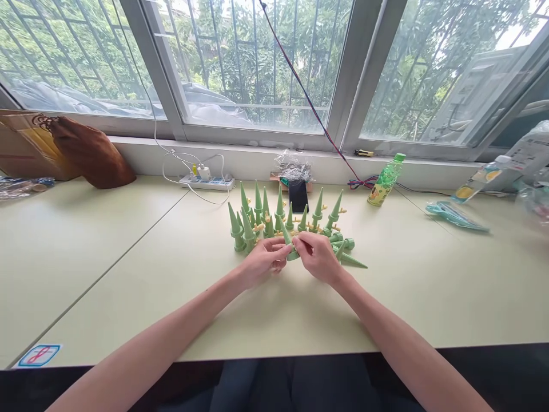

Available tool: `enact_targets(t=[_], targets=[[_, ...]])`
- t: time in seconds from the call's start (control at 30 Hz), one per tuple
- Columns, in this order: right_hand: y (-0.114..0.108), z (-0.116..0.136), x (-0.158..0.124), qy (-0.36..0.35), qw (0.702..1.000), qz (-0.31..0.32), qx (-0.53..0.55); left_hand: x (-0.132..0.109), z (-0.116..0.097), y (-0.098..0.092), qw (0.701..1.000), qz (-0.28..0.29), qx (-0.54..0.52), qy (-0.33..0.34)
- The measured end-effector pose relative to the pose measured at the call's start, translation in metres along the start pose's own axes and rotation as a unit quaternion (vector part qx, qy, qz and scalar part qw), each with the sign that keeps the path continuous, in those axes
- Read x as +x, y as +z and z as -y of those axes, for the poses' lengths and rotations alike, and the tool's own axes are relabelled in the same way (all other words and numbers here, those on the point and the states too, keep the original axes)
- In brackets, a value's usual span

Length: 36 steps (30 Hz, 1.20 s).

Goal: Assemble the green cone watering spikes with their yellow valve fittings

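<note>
My left hand [268, 257] is closed round the lower part of a green spike [286, 233], whose tip points up and slightly left. From the other side, my right hand [315, 254] pinches at the base of this same spike; anything small between its fingertips is hidden. Just beyond both hands stand several green spikes [248, 232] with collars, many with small yellow valve pieces [341, 211] sticking out sideways. Beside my right hand, more green spikes [354, 261] and collars lie on their sides.
On the pale table [171, 303], a black phone [298, 196] lies behind the spikes. Farther back are a power strip [208, 182], a brown pouch [92, 151], a green bottle [386, 180], a clear bottle [480, 179] and a teal packet [457, 216].
</note>
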State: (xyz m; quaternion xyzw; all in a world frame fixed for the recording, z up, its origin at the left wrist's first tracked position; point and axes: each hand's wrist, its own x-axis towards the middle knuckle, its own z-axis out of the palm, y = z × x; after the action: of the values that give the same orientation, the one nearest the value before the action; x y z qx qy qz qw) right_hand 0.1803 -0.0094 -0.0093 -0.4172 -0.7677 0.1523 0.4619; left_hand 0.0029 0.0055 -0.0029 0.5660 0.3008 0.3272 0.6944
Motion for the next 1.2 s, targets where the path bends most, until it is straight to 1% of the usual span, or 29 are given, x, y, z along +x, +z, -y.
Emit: enact_targets(t=[0.1,0.3,0.5,0.9,1.2], targets=[[0.001,0.001,0.0,-0.01,1.0,-0.007,-0.018,0.001,0.001,0.001,1.0,-0.009,-0.021,0.004],[0.004,0.006,-0.003,-0.016,0.999,-0.013,-0.024,0.002,0.004,0.003,1.0,-0.014,-0.01,0.025],[0.004,0.009,-0.004,-0.021,1.0,-0.008,-0.021,0.003,0.006,0.003,0.999,0.004,-0.025,0.021],[0.002,0.01,-0.003,-0.042,0.999,0.017,-0.021,0.002,0.007,0.003,0.999,0.011,-0.037,0.006],[0.002,0.009,-0.003,-0.043,0.999,0.025,-0.018,0.002,0.006,0.004,0.999,0.016,-0.033,-0.002]])
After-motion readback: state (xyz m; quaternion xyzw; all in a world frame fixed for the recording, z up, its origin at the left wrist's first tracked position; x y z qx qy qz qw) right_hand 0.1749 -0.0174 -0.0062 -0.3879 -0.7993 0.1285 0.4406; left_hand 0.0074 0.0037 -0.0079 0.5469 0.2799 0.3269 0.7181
